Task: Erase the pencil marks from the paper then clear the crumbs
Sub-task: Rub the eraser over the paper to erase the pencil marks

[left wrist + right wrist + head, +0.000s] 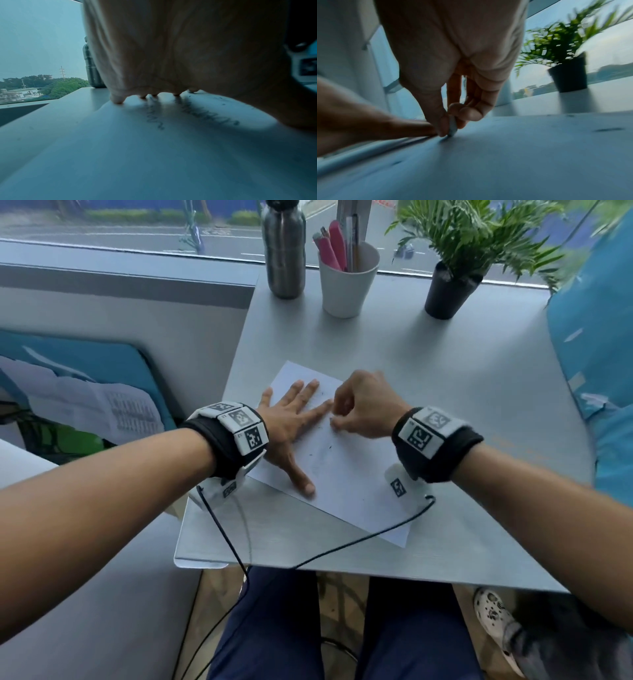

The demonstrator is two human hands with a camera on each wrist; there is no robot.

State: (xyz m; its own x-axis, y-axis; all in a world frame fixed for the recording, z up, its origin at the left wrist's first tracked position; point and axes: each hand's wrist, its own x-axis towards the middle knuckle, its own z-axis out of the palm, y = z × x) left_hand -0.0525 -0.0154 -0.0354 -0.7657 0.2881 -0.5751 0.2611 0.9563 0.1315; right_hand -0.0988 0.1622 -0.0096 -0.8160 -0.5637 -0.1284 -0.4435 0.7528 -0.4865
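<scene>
Pinching an eraser (453, 126) — hidden overhead — right hand (364, 405) rubs paper (342, 474); left hand (291, 422) flat.

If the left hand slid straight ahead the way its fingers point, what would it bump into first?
Probably the right hand: the left hand lies flat on the paper, and its longest fingers almost reach the right hand, which pinches the eraser.

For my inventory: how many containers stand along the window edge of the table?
3: metal bottle leftmost, white cup with pens in the middle, black plant pot rightmost. None seems hidden.
</scene>
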